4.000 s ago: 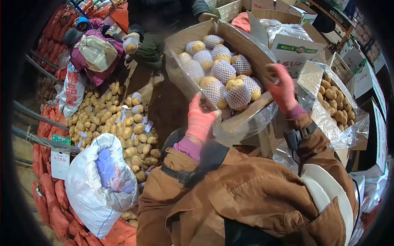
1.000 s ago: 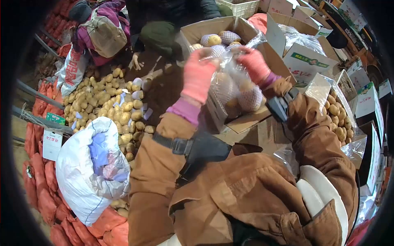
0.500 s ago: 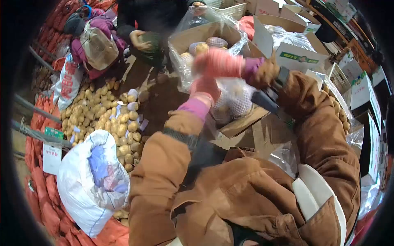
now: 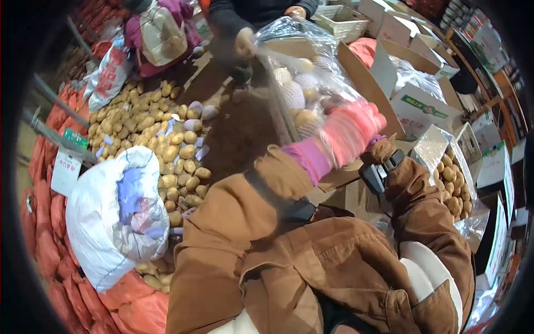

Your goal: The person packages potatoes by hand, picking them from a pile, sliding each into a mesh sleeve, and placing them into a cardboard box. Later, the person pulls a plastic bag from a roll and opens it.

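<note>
My left hand (image 4: 353, 129), in a pink-and-white knit glove, reaches across the right side of a cardboard box (image 4: 370, 83) lined with a clear plastic bag (image 4: 272, 83). Motion smears its fingers, so I cannot tell whether they grip anything. Behind it, my right hand (image 4: 380, 139) is almost wholly hidden; only its purple cuff and the brown sleeve show clearly. Inside the bag lie several potatoes (image 4: 307, 118), some in white foam net sleeves (image 4: 293, 96). Across the box, another person's hand (image 4: 245, 42) grasps the bag's edge.
Loose potatoes (image 4: 144, 119) cover the floor at left, beside an open white sack (image 4: 83, 234) holding purple foam pieces. Red mesh sacks (image 4: 47, 222) line the left edge. At right stand a bag-lined box of potatoes (image 4: 451, 183), printed cartons (image 4: 420, 111) and a plastic crate (image 4: 345, 25).
Both my hands have moved right, the left now crossing in front of the right. The other person's hand has gone from a dark green item to the bag's edge. My view has shifted.
</note>
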A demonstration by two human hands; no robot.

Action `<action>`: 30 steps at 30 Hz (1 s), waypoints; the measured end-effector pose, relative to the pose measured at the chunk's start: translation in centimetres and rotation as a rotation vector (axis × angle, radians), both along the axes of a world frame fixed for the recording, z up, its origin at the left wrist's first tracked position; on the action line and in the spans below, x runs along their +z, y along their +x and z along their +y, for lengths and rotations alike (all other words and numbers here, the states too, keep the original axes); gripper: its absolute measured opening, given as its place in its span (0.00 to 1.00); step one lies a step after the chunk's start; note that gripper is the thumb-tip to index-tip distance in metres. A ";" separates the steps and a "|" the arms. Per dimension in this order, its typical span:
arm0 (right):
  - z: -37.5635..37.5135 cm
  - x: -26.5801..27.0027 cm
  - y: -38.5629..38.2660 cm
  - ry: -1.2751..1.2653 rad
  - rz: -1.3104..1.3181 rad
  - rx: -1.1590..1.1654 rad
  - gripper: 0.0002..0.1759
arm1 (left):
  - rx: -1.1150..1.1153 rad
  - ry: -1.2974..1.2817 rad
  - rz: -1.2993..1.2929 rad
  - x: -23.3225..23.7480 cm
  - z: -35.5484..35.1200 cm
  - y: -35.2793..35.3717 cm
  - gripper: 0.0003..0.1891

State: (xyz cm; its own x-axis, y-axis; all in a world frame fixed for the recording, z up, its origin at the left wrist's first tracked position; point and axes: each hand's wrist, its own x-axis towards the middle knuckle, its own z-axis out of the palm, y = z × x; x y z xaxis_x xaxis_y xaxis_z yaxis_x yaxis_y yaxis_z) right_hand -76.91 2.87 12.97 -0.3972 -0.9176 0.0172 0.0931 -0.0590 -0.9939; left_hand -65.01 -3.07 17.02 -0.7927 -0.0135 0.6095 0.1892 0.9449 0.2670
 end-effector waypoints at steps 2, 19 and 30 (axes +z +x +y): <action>-0.7 -0.1 -2.0 -0.014 0.053 -0.135 0.19 | -0.052 0.103 0.144 -0.1 0.3 3.6 0.14; -11.2 3.3 -16.0 -0.073 0.835 -0.281 0.15 | 1.133 0.494 0.317 -11.7 5.8 43.0 0.09; -21.8 16.2 23.9 -0.916 1.154 0.409 0.26 | 1.524 0.510 0.525 -11.7 12.1 50.0 0.10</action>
State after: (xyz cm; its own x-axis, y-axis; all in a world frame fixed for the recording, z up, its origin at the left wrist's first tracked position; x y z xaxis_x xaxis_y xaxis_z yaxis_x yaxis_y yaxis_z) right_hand -52.99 -18.90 29.16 0.4997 -0.4597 0.7342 -0.5196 -0.8372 -0.1705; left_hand -14.97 9.04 5.37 0.3979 -0.7841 0.4763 -0.5862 0.1822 0.7894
